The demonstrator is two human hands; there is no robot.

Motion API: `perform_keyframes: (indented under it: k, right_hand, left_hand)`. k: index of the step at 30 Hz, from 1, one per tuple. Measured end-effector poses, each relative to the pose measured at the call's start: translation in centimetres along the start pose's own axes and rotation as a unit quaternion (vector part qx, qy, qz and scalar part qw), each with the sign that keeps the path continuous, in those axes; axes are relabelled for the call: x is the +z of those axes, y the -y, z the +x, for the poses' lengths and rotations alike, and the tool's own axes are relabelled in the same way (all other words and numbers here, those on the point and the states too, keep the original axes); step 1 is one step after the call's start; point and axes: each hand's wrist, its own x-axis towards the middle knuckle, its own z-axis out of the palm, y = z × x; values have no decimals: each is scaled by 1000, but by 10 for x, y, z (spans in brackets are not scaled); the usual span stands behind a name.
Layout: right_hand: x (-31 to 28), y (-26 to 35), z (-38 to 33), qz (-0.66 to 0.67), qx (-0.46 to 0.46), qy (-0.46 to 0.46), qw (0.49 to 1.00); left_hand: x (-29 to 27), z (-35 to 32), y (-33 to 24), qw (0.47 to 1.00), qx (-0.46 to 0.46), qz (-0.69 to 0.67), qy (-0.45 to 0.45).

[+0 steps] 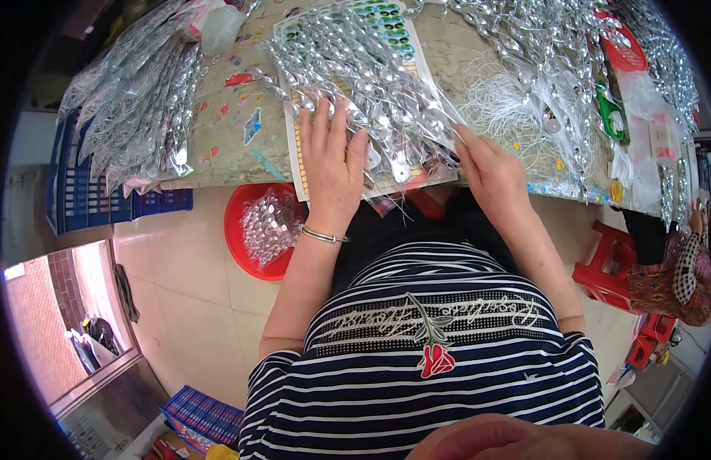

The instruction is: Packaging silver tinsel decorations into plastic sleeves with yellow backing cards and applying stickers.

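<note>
A bunch of shiny silver twisted strands (355,77) lies across a printed sheet (300,157) on the table in front of me. My left hand (330,157) rests flat on the near left part of the bunch, fingers stretched out, a bangle at its wrist. At the near right end of the bunch, my right hand (493,169) is closed, thumb and fingers pinching white strings (450,111) that run from the strands. The fingertips partly hide where the strings end. A small round silver disc (401,172) shows near the sheet's front edge.
Bagged silver strands (141,107) hang over the table's left side, above a blue crate (83,180). Loose white string (501,96) and more strands lie on the right, near a green object (610,111). Below are a red basin (237,241) and a red stool (605,264). Another person sits far right.
</note>
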Motion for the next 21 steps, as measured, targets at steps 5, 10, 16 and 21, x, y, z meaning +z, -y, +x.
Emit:
perform_keyframes:
  k: [5,10,16,21]
  right_hand:
    - [16,-6,23,-39,25,66,997]
    - [12,-7,6,90,7,-2,996]
    - [2,-2,-20,137,124,132,974]
    - [26,3,11,101,39,115,987]
  left_hand:
    - [-2,-2,4,1000,0,-8,19]
    - [-8,-2,11,999,16,-12,34]
    - [-5,-3,17,999,26,-18,33]
    - [-4,-2,17,998,37,-26,34]
